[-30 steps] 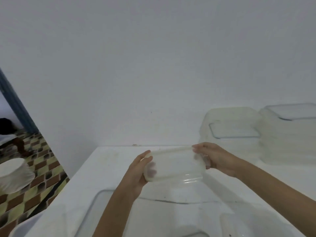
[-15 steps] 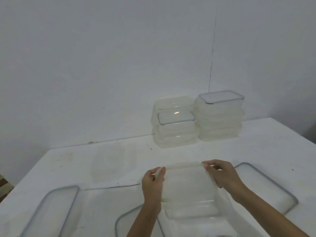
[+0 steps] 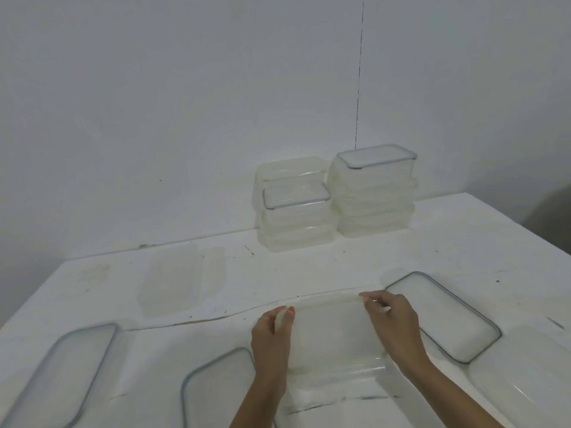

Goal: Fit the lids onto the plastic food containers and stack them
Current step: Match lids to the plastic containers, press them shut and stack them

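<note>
From the head camera, a translucent, milky-white rectangular plastic container (image 3: 332, 332) sits at the front centre of the white table (image 3: 463, 251), gripped at its short ends by both hands. The left hand (image 3: 272, 338) curls thumb and fingers round the left rim. The right hand (image 3: 394, 325) bends its fingers over the far right corner. Its walls blur into the surface, so whether it rests on the table or just above cannot be told. Three clear grey-rimmed lids lie flat around it: left (image 3: 58, 375), centre (image 3: 216, 387), right (image 3: 445, 316). Two stacks of lidded containers (image 3: 374, 193) stand against the wall.
</note>
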